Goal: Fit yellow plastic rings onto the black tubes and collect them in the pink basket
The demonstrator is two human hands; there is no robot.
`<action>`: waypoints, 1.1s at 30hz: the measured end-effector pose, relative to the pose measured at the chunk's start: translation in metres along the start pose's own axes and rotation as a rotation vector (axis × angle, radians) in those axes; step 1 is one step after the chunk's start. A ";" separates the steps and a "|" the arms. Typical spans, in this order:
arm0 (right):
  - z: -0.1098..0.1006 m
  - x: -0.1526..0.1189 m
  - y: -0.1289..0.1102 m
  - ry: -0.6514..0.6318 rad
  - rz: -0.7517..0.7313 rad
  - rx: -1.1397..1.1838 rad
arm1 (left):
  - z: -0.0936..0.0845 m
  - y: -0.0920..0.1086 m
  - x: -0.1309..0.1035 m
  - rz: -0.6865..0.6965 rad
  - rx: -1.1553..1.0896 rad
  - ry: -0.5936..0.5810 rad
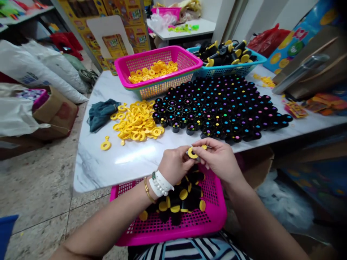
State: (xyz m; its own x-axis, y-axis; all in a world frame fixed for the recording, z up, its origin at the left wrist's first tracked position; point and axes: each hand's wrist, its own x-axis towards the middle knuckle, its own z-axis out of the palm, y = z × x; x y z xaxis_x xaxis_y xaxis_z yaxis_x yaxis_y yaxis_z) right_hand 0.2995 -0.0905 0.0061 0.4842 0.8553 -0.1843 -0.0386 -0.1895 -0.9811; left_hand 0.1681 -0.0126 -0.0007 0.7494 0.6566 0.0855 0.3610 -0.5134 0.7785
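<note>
My left hand (175,164) and my right hand (223,160) meet above the table's front edge, both closed around a yellow plastic ring cap (190,154). Its small round tab shows by my right fingers. Whether my left fingers also hold another part behind it is hidden. Just beyond my hands stand many short black cups (191,129) in packed rows, with small coloured dots inside. To their left lies a heap of loose yellow ring caps (132,122). Below my hands, a pink basket (217,216) holds black cylinders with yellow ends (176,202).
At the back of the marble-patterned table (94,162) stand a pink basket (159,52) of yellow rings and a blue basket (260,59) of black-and-yellow parts. A dark cloth (101,113) lies left. A brown paper bag (314,68) stands right; white sacks (40,72) fill the floor at left.
</note>
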 end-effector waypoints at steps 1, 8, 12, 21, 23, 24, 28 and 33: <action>0.000 0.001 0.001 0.017 0.011 -0.015 | 0.001 0.000 0.000 0.006 -0.003 -0.008; -0.008 -0.004 0.016 -0.026 0.090 0.057 | 0.004 -0.006 0.000 0.023 -0.013 -0.065; -0.005 -0.005 0.024 -0.051 0.021 0.111 | 0.004 -0.006 0.002 0.055 -0.020 -0.074; 0.001 -0.004 0.028 -0.065 -0.005 0.111 | -0.005 -0.006 -0.002 0.054 -0.153 -0.025; 0.001 -0.006 0.027 -0.056 0.000 0.146 | -0.004 -0.006 -0.005 0.108 -0.112 0.028; 0.000 -0.008 0.027 -0.044 0.006 0.181 | -0.002 -0.006 -0.006 0.134 -0.065 0.045; -0.003 -0.014 0.025 0.063 0.007 0.388 | 0.003 -0.010 -0.009 0.214 0.141 0.054; -0.005 -0.010 0.016 -0.007 0.068 0.360 | 0.004 -0.011 -0.009 0.196 0.246 0.030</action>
State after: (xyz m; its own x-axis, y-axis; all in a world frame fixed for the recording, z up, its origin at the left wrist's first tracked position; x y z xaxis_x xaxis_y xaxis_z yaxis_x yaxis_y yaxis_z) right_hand 0.2980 -0.1044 -0.0070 0.4641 0.8500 -0.2492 -0.3768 -0.0652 -0.9240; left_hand 0.1592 -0.0152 -0.0127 0.8027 0.5459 0.2400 0.3374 -0.7476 0.5720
